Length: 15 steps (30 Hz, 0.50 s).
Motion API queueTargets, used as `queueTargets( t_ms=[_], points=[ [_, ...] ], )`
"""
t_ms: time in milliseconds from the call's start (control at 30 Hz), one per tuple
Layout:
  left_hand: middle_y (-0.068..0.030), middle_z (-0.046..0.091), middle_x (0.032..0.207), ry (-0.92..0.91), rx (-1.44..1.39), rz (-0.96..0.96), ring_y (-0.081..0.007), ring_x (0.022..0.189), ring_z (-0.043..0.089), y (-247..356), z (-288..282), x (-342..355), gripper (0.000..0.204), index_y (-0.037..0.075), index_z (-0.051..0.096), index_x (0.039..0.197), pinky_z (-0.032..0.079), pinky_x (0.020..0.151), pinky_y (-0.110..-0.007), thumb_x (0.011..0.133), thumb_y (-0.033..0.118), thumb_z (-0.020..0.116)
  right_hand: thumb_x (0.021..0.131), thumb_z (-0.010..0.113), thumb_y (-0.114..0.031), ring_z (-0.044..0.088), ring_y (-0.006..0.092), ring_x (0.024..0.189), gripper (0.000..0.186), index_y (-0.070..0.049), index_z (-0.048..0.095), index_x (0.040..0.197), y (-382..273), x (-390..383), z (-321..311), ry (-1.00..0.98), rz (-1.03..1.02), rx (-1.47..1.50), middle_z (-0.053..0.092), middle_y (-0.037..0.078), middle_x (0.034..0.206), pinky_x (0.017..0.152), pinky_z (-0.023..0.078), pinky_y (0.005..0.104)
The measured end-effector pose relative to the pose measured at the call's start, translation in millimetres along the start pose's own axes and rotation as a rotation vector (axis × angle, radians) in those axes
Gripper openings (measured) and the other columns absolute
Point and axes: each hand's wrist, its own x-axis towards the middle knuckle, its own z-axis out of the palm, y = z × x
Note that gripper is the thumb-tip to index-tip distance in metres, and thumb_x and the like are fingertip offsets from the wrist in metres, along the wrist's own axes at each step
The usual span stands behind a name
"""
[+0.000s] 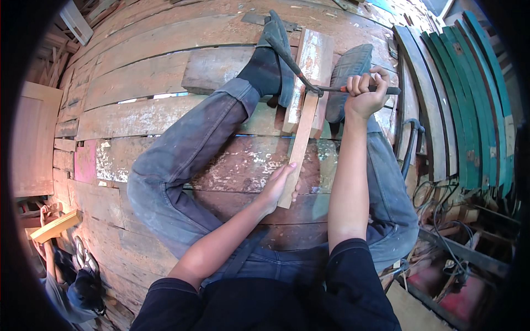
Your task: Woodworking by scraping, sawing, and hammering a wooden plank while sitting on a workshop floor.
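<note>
Two hands are on one narrow wooden strip (301,149), and I take that strip as my landmark. It lies lengthwise between my outstretched legs on the plank floor (138,83), its far end resting on a paint-flecked board (316,55) pinned under both shoes. My left hand (279,185) is clamped around the strip's near end, fingers wrapped over its edge. My right hand (364,91) sits to the right of the strip's far part, closed in a fist around the handle of a claw hammer (309,77). The hammer's shaft crosses to the strip, and its head meets the wood where the strip lies on the painted board; I cannot tell whether the claw has hold of anything. Farther right of the strip, curved green slats (469,99) lean in a row, with tangled cables (441,215) below them. Well off to the strip's left, at the lower edge, another person (72,287) holds a pale piece of timber (55,226).
</note>
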Motion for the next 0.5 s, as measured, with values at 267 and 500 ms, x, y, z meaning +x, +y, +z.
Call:
queueTargets(
  t_ms=[267,500],
  points=[
    [-0.0039,0.048,0.066,0.058,0.026,-0.003,-0.0121,0.048,0.045,-0.9,3.8,-0.5,0.041,0.004,0.049,0.107,0.041,0.045,-0.026,0.099,0.043,0.037,0.089,0.033,-0.014,0.013,0.0071,0.036,0.015,-0.004,0.045,0.087,3.0,0.4,1.4,-0.040,-0.001,0.003,0.018,-0.004,0.046,0.037,0.016,0.0273],
    [-0.0035,0.049,0.066,0.108,0.054,0.004,-0.0115,0.048,0.046,-3.9,0.3,0.9,0.040,0.007,0.049,0.107,0.042,0.046,-0.026,0.098,0.045,0.042,0.089,0.033,-0.014,0.020,0.0089,0.038,0.016,-0.003,0.044,0.088,-1.2,-14.9,-5.8,-0.049,0.002,-0.021,0.020,-0.003,0.046,0.041,0.024,0.0288]
  ],
)
